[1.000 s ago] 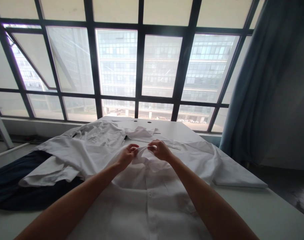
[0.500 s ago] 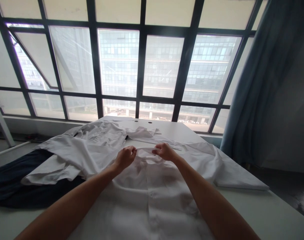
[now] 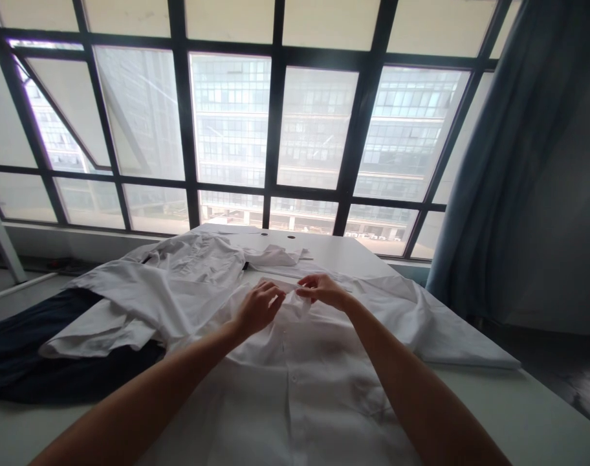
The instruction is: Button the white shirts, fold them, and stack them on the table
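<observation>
A white button-up shirt lies front up on the table, its buttoned placket running towards me and its collar at the far end. At the collar, my left hand has its fingers bent and pinched on the fabric near the middle. Close beside it, my right hand pinches the collar's right part between thumb and fingers. A small gap separates the two hands. The exact spot under the left fingertips is partly hidden.
More white garments are heaped at the left, over a dark navy cloth. White fabric spreads to the right edge of the white table. Behind stand framed windows and a blue-grey curtain.
My left hand has moved right along the collar, closer to my right hand. The right hand has shifted slightly, and the collar strip between them is no longer stretched taut.
</observation>
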Motion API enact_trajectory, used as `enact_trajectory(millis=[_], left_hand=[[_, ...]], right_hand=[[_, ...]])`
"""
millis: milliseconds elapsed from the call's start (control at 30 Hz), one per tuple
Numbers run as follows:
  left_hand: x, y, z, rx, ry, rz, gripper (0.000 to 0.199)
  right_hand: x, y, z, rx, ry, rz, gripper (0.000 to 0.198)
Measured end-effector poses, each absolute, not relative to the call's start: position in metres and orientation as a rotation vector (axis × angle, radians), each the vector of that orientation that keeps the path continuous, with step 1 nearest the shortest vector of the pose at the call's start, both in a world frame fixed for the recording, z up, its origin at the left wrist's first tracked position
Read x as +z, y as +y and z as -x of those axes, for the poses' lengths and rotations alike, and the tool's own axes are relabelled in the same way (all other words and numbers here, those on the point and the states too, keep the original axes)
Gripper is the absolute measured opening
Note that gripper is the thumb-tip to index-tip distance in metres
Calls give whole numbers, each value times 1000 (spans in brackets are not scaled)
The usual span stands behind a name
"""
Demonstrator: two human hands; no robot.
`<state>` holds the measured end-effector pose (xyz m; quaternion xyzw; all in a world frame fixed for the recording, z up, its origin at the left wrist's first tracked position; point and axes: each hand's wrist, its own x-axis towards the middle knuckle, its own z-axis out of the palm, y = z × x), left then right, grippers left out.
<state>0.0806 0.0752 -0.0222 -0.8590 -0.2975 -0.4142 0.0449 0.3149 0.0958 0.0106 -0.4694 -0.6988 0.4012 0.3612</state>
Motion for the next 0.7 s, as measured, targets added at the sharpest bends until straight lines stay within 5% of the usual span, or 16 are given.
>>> enact_trajectory(millis=[367, 700], left_hand=[[-40, 69, -92, -1045, -1180, 2811, 17], [-37, 67, -88, -972, -1193, 2761, 8]], right_hand=[[13, 99, -310, 1272, -1133, 1129, 31], [19, 96, -308, 1392, -944, 1145, 44]])
